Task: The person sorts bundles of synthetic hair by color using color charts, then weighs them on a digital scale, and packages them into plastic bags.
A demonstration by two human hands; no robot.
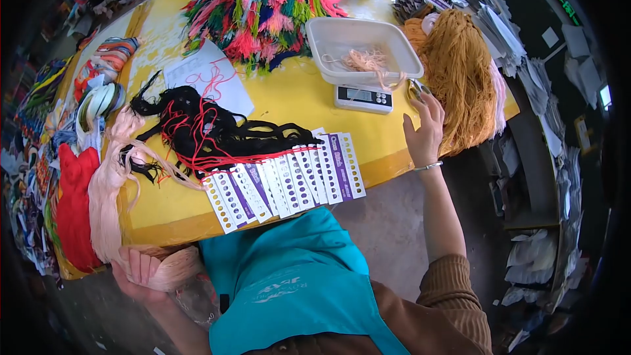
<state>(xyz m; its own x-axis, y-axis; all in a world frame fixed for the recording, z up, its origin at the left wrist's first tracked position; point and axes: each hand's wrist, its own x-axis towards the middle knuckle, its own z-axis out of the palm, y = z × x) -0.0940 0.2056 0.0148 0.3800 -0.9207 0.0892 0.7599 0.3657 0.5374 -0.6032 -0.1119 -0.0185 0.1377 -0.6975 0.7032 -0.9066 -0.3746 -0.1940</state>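
At the table's front left edge, my left hand [139, 276] is closed round a hank of pale peach thread [176, 268]. A longer pale pink hank [108, 204] and a red hank [77, 207] hang over the edge beside it. On the right, my right hand [426, 125] has its thumb and fingers apart, fingertips right at a pair of scissors [415, 89]. Those scissors lie by a white plastic tub [365, 79] holding a small tangle of peach thread [366, 61]. Under the tub is a digital scale [363, 98].
Punched thread cards [282, 184] overlap along the front edge, with black thread [210, 125] and red strands across them. A multicoloured thread pile [276, 6] lies at the back. Mustard-brown hanks [463, 79] lie at the right. A paper sheet [230, 85] rests on the yellow table [282, 102].
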